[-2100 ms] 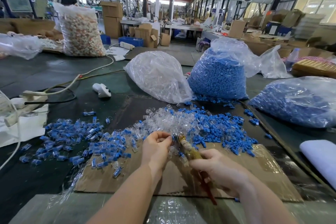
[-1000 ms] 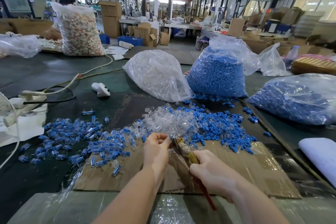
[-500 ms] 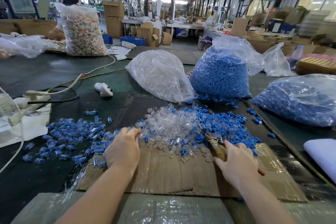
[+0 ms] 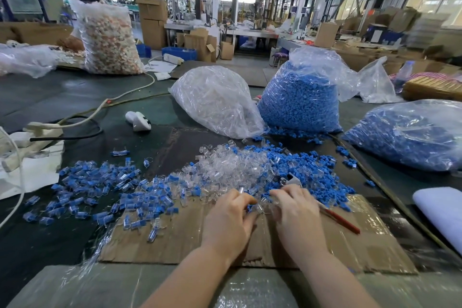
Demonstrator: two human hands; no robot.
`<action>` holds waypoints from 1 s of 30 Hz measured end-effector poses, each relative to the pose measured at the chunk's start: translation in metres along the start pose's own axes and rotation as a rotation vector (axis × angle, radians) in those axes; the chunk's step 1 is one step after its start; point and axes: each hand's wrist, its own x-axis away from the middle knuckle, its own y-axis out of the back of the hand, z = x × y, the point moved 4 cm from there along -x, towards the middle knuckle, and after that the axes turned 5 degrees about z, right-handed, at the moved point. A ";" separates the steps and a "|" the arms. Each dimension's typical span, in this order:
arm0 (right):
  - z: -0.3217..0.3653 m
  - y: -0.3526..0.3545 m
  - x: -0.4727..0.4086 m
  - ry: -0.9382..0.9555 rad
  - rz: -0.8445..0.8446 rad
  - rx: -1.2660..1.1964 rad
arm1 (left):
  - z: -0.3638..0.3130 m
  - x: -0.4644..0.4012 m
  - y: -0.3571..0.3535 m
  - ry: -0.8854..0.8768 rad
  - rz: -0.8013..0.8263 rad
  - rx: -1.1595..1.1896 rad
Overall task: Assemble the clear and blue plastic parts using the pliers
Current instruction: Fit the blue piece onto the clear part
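Nearest, the left hand and right hand meet, fingers curled, pinching small clear parts between them. The pliers lie under the right hand; whether it grips them I cannot tell. Just beyond, loose blue parts crowd the grip, so a piece could likely slip or mate crooked.

Both hands at the clear parts; pliers under the right hand.

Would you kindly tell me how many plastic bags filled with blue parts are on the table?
2: one bag of blue parts stands behind the loose pile beside the clear-parts bag; another blue bag lies at the right edge. Others may be hidden.
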 end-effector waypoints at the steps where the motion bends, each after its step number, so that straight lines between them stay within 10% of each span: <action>1: 0.006 -0.002 0.001 0.041 -0.003 -0.064 | 0.000 0.001 -0.003 -0.009 0.019 -0.002; 30: 0.022 -0.024 0.011 0.000 -0.119 -0.145 | 0.012 0.009 0.007 0.188 -0.129 0.334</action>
